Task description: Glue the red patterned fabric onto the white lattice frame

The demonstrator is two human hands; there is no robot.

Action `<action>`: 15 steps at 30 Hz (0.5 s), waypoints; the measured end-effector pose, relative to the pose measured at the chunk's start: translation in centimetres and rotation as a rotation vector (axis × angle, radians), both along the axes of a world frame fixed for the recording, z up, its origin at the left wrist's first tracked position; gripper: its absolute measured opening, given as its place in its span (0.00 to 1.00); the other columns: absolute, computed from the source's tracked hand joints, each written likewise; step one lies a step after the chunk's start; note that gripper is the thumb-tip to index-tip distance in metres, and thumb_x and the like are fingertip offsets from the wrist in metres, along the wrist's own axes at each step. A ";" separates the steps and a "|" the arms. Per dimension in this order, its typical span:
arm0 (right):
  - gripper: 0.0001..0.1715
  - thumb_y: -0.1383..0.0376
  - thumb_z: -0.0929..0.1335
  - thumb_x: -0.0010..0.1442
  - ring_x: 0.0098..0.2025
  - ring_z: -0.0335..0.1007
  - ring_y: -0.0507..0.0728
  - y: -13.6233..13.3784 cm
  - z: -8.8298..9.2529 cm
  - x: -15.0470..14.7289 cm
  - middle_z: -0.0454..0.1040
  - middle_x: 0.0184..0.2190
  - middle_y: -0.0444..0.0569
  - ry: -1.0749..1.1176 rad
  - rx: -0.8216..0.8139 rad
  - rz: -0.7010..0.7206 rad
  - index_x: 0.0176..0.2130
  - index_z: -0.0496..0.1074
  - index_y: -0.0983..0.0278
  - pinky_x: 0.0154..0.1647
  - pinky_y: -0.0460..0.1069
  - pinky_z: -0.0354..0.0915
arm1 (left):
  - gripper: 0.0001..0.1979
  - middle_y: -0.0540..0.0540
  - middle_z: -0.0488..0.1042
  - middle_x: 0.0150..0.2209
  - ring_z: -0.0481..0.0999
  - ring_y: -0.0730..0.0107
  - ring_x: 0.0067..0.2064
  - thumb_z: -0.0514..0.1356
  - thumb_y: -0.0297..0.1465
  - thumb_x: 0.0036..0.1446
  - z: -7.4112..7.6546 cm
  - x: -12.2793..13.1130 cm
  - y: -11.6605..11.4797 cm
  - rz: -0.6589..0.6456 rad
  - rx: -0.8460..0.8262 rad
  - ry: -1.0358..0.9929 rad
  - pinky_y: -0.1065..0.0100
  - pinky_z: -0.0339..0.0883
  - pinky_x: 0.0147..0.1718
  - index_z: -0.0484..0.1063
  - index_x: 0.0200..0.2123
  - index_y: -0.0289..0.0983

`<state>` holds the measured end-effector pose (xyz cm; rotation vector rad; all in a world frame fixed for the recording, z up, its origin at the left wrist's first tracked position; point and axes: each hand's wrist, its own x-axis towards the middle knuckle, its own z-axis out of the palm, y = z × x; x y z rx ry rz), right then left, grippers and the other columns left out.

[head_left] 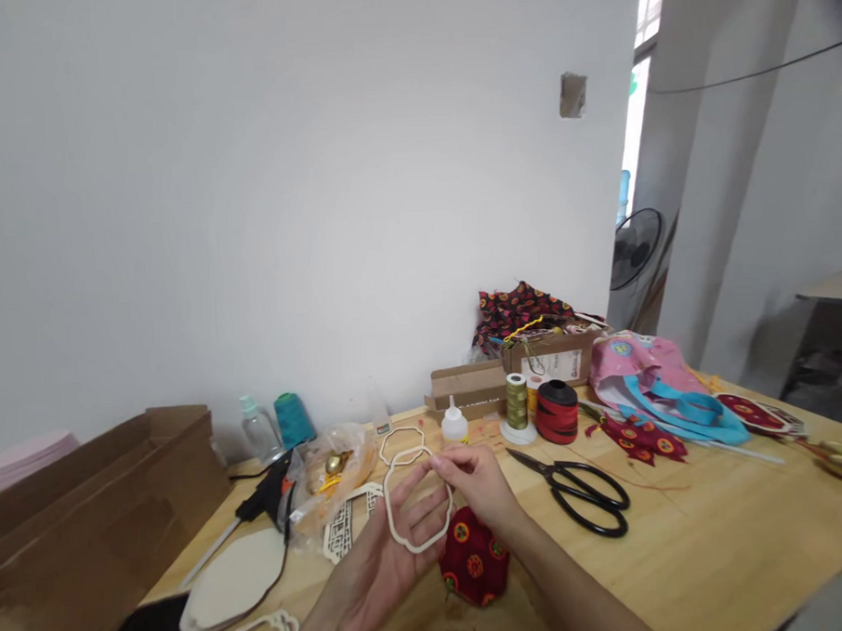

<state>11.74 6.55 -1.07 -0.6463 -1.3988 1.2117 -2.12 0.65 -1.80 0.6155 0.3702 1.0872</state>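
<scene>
A thin cream-coloured scalloped frame [426,547] is raised over the table in front of me. My right hand [480,485] is closed on its upper right rim, thumb and fingertips pinched together. Palm up behind and under the frame is my left hand [396,563], its fingers stretched out against the ring; its thumb is hard to make out. Below my hands lies a dark red patterned fabric piece [476,564]. A similar thin frame [403,430] rests on the table just beyond, and a white lattice-cut panel [338,533] lies left of my left hand.
Black-handled scissors [589,494] lie at the right. Behind stand a glue bottle [455,426], green thread spool [516,404] and red thread spool [557,416]. Leftward are a glue gun [265,494], cream blanks [233,579] and a cardboard box [109,524]. Fabrics crowd the right rear.
</scene>
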 end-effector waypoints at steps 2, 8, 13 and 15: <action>0.12 0.60 0.68 0.47 0.25 0.59 0.52 0.0 -0.1 -0.1 0.66 0.19 0.43 -0.030 0.050 -0.033 0.21 0.76 0.65 0.27 0.46 0.57 | 0.27 0.39 0.70 0.46 0.69 0.60 0.48 0.56 0.40 0.51 -0.2 0.0 -0.1 -0.015 0.017 0.005 0.62 0.62 0.43 0.58 0.53 0.39; 0.13 0.60 0.66 0.49 0.26 0.63 0.54 -0.2 -0.1 0.1 0.68 0.20 0.46 -0.101 0.140 -0.148 0.21 0.75 0.65 0.27 0.47 0.59 | 0.28 0.34 0.70 0.47 0.69 0.55 0.49 0.54 0.38 0.53 0.1 0.2 -0.2 0.037 0.027 -0.010 0.54 0.61 0.45 0.53 0.56 0.37; 0.20 0.57 0.62 0.54 0.37 0.64 0.58 1.9 -1.1 1.5 0.67 0.41 0.55 -0.094 0.060 -0.493 0.42 0.69 0.67 0.35 0.51 0.61 | 0.30 0.33 0.71 0.46 0.69 0.55 0.49 0.51 0.42 0.54 0.5 -0.8 0.6 0.316 -0.007 -0.156 0.55 0.61 0.47 0.52 0.56 0.33; 0.29 0.58 0.67 0.49 0.41 0.63 0.61 3.1 -2.3 1.5 0.65 0.44 0.57 -0.133 0.019 -0.532 0.49 0.63 0.68 0.40 0.55 0.61 | 0.31 0.32 0.71 0.45 0.70 0.56 0.48 0.52 0.42 0.53 0.4 -1.3 1.0 0.418 -0.005 -0.205 0.56 0.62 0.47 0.53 0.56 0.31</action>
